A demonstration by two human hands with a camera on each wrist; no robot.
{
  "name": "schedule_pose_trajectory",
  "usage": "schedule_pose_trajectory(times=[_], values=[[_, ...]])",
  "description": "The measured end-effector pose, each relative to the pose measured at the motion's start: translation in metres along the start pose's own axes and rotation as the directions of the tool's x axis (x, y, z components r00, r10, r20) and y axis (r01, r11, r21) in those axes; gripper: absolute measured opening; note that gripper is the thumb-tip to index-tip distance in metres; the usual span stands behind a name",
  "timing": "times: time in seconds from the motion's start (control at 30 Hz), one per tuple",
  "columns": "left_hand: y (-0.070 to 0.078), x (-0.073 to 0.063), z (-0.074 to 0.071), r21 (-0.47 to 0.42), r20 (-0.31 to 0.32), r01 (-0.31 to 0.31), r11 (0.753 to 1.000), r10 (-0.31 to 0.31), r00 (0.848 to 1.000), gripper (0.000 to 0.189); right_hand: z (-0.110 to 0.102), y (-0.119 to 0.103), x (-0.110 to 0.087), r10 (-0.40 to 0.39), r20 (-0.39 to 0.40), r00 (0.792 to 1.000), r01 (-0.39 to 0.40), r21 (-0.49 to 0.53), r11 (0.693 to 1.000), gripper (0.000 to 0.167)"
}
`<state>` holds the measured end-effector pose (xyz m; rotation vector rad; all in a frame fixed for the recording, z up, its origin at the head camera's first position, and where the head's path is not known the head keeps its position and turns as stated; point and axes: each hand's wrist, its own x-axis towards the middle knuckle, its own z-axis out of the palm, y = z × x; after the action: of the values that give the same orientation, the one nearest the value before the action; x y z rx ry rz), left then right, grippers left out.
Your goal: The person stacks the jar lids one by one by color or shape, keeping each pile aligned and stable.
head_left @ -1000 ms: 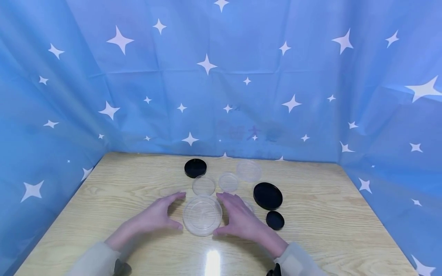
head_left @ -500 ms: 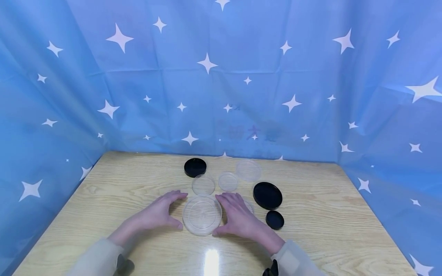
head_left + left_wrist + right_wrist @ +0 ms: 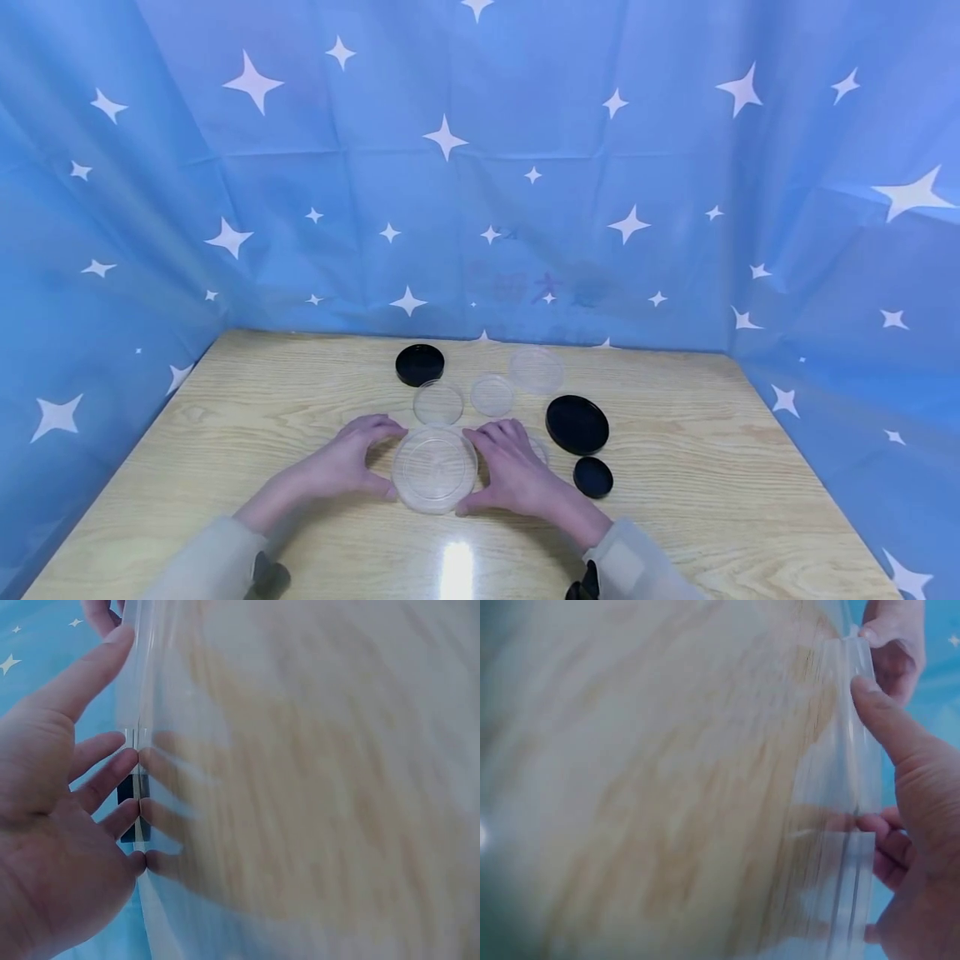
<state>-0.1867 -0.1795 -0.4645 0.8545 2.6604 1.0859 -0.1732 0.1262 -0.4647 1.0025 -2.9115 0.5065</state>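
On the pale wood-grain worktop (image 3: 750, 467), a large, round, clear plastic dish (image 3: 435, 471) lies centred between the left hand (image 3: 348, 458) and the right hand (image 3: 517, 471) — neither is nearer, no long axis. Fingers (image 3: 109, 780) stand wide, curved about its opposite sides — grip firmness is unclear.

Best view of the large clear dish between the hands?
Head: nearly the whole round outline of the large clear dish shows. Left wrist and right wrist each show mainly part of its rim, edge-on.
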Motion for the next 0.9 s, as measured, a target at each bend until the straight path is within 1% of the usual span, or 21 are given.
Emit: schedule_pose_trajectory(times=[0.13, 0.23, 0.33, 0.47, 0.63, 0.73, 0.9], values=[[0.001, 0.0, -0.001, -0.003, 0.0, -0.023, 1.0, 0.023, 1.0, 0.086, -0.001, -0.002, -0.001, 0.025, 0.014, 1.0, -0.025, 0.017, 1.0, 0.101], [0.002, -0.002, 0.0, -0.004, 0.006, -0.024, 1.0, 0.024, 1.0, 0.085, -0.002, -0.006, -0.002, 0.029, 0.033, 0.999, -0.03, 0.021, 0.999, 0.101], [0.003, -0.007, 0.001, 0.001, 0.017, -0.017, 1.0, 0.017, 1.0, 0.086, -0.002, -0.009, -0.005, 0.016, 0.042, 0.999, -0.015, -0.012, 1.0, 0.101], [0.007, -0.013, 0.005, 0.006, 0.016, -0.012, 1.0, 0.012, 1.0, 0.087, -0.003, -0.013, -0.01, -0.014, 0.037, 0.999, 0.016, -0.052, 0.999, 0.1], [0.013, -0.021, 0.009, -0.007, 0.014, 0.008, 1.0, -0.008, 1.0, 0.086, -0.003, -0.016, -0.019, -0.045, 0.04, 0.998, 0.047, -0.053, 0.997, 0.099], [0.017, -0.025, 0.011, -0.013, 0.023, 0.0, 1.0, 0.001, 1.0, 0.089, -0.004, -0.018, -0.026, -0.054, 0.042, 0.998, 0.056, -0.054, 0.997, 0.1], [0.024, -0.031, 0.019, 0.011, 0.027, -0.029, 1.0, 0.029, 0.999, 0.09, -0.007, -0.022, -0.038, -0.058, 0.046, 0.997, 0.061, -0.06, 0.996, 0.101]])
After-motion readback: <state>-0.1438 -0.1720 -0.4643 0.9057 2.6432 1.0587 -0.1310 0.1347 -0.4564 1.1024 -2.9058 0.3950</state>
